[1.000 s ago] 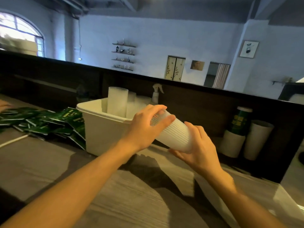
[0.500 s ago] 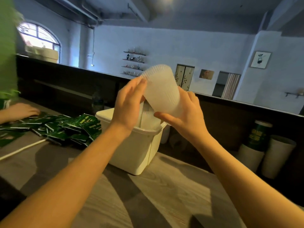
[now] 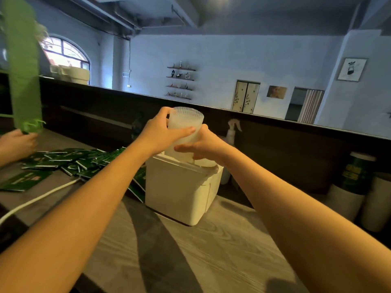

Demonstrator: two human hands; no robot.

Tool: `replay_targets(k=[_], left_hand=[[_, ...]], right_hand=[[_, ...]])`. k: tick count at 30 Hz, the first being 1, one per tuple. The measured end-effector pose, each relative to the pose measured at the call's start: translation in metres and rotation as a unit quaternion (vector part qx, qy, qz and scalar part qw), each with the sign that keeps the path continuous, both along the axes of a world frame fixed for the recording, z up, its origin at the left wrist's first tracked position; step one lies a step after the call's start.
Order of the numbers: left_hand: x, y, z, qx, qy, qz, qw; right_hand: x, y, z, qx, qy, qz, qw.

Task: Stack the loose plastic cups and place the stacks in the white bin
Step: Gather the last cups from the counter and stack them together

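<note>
A stack of ribbed translucent plastic cups (image 3: 186,121) stands upright, its lower end inside the white bin (image 3: 179,191) on the wooden counter. My left hand (image 3: 161,134) grips the stack from the left, thumb across its front. From the right, my right hand (image 3: 201,145) holds the stack lower down, just above the bin's rim. The bin's inside is mostly hidden by my hands; a cup rim shows at its right edge.
Green packets (image 3: 69,160) lie scattered left of the bin, where another person's hand (image 3: 18,142) holds a green strip. A white cable (image 3: 36,199) crosses the counter. A spray bottle (image 3: 231,132) stands behind the bin. Paper cup stacks (image 3: 355,187) stand at right.
The cup stack went from lying tilted between my hands to upright, and it has come down into the bin. Both hands stayed on it.
</note>
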State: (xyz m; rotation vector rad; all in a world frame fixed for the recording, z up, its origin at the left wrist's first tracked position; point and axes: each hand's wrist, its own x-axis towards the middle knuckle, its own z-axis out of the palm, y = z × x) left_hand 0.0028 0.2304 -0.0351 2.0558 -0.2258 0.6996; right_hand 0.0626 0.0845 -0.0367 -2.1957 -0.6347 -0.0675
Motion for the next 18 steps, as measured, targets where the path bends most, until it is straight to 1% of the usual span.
replay_targets(k=[3, 6, 10, 13, 18], left_hand=[[0.014, 0.012, -0.007, 0.032, 0.058, 0.013, 0.998], [0.024, 0.020, -0.011, 0.087, 0.107, 0.036, 0.990], [0.027, 0.024, -0.007, 0.182, 0.163, 0.073, 0.967], [0.032, 0.022, -0.007, 0.242, 0.203, 0.092, 0.944], [0.038, 0.019, -0.007, 0.317, 0.215, 0.122, 0.916]], right_hand=[[0.010, 0.004, 0.002, -0.020, 0.068, 0.033, 0.997], [0.014, 0.010, 0.000, -0.071, 0.106, 0.010, 0.992], [0.018, 0.023, -0.006, -0.173, 0.097, -0.028, 0.980], [0.017, 0.026, -0.009, -0.265, 0.054, -0.063, 0.961], [0.019, 0.027, -0.012, -0.322, 0.037, -0.070, 0.943]])
